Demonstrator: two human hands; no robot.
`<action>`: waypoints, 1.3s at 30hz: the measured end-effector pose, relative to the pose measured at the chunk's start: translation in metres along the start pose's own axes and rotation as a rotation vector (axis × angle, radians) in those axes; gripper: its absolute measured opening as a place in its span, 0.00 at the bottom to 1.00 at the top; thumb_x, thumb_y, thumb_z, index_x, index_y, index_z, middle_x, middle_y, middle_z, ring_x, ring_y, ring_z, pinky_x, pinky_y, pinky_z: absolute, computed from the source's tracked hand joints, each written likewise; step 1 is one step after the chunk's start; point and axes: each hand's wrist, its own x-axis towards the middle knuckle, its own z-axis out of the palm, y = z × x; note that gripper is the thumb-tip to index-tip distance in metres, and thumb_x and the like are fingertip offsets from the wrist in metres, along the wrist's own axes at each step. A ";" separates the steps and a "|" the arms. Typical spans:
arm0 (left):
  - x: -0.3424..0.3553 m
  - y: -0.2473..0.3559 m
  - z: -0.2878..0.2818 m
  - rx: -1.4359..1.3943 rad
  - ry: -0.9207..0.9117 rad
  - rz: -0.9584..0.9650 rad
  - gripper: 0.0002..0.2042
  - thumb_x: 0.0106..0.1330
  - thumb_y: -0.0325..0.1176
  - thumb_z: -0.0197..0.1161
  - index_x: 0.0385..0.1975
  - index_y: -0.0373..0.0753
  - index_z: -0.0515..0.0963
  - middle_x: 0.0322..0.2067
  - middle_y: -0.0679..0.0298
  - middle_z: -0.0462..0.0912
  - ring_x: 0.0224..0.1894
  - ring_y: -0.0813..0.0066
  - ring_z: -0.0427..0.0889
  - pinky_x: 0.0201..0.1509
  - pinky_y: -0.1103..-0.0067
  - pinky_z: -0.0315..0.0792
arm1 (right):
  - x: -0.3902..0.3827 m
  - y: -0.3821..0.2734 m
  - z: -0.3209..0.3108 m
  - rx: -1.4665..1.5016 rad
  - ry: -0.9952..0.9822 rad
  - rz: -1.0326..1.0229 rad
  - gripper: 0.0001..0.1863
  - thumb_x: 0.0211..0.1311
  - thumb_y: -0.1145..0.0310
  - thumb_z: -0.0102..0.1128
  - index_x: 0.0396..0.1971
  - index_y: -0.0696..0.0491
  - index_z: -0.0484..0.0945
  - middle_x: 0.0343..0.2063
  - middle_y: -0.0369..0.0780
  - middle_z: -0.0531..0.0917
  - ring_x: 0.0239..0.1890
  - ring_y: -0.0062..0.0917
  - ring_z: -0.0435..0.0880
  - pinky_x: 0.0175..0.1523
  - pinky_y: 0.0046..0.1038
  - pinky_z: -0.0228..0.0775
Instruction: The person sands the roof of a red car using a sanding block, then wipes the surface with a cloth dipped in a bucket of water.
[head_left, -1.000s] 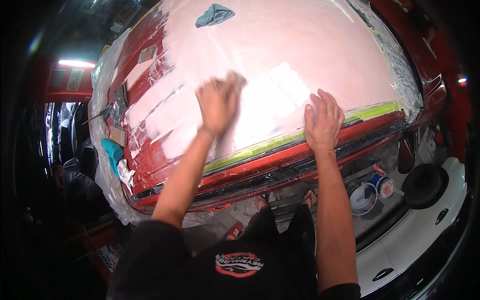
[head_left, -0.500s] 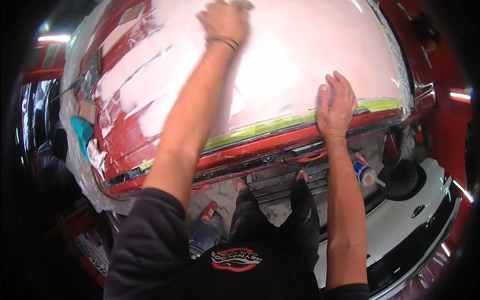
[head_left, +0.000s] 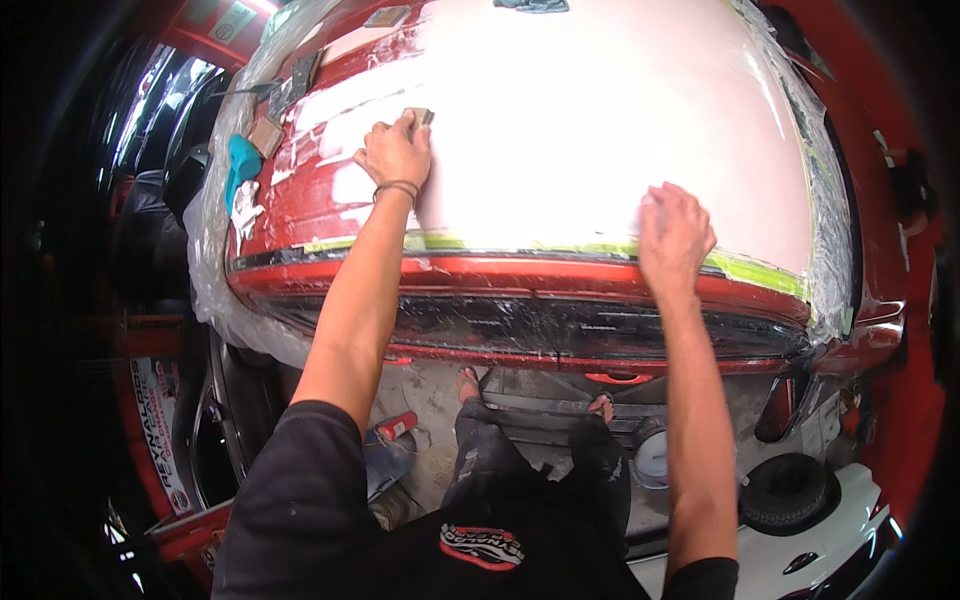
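Observation:
My left hand (head_left: 395, 155) is closed on a small tan sanding block (head_left: 422, 115), which touches the car roof (head_left: 580, 130) left of its middle. The roof is red, largely covered by a smooth pinkish-white coat, with red bands and white patches on its left. My right hand (head_left: 677, 238) rests near the roof's near edge, its slightly blurred fingers stretched forward, holding nothing that I can see. Yellow-green masking tape (head_left: 755, 275) runs along that edge, partly beneath my right hand. More blocks lie at the left, including a tan one (head_left: 266, 136) and a dark one (head_left: 296, 82).
A teal object (head_left: 241, 162) and a crumpled white cloth (head_left: 246, 210) lie by the plastic sheeting (head_left: 205, 260) on the left. A dark cloth (head_left: 532, 5) lies at the far edge. Below are a tyre (head_left: 787, 492), a bucket (head_left: 651, 458) and a red cylinder (head_left: 397, 425).
My left hand has come back from the far part of the roof, nearer and to the left. My right hand stays near the front edge. The view has shifted, now showing the dark cloth.

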 end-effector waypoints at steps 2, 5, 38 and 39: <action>-0.014 0.041 0.002 0.087 -0.083 -0.167 0.15 0.74 0.49 0.69 0.55 0.56 0.92 0.49 0.51 0.89 0.57 0.50 0.87 0.61 0.49 0.76 | 0.021 0.058 -0.003 0.056 0.060 -0.059 0.21 0.79 0.57 0.65 0.64 0.51 0.86 0.69 0.46 0.81 0.73 0.45 0.76 0.78 0.54 0.64; -0.065 0.144 -0.001 -0.081 -0.089 -0.051 0.12 0.71 0.44 0.70 0.52 0.55 0.91 0.40 0.56 0.90 0.51 0.51 0.88 0.52 0.50 0.76 | 0.031 0.094 -0.016 0.181 0.049 -0.129 0.17 0.79 0.61 0.65 0.60 0.52 0.88 0.66 0.47 0.84 0.71 0.45 0.78 0.77 0.48 0.67; -0.084 -0.116 0.019 -0.199 0.074 -0.208 0.32 0.81 0.60 0.56 0.80 0.57 0.74 0.84 0.54 0.67 0.88 0.53 0.58 0.88 0.32 0.42 | 0.076 -0.010 0.019 -0.096 -0.133 -0.112 0.33 0.75 0.44 0.75 0.63 0.58 0.84 0.53 0.59 0.91 0.59 0.51 0.91 0.68 0.47 0.79; -0.085 -0.136 0.024 -0.155 0.083 -0.283 0.32 0.81 0.60 0.56 0.80 0.57 0.74 0.84 0.54 0.67 0.88 0.52 0.58 0.88 0.32 0.42 | 0.077 -0.011 0.016 -0.046 -0.126 -0.148 0.33 0.75 0.46 0.75 0.64 0.58 0.84 0.55 0.58 0.91 0.60 0.51 0.90 0.69 0.47 0.78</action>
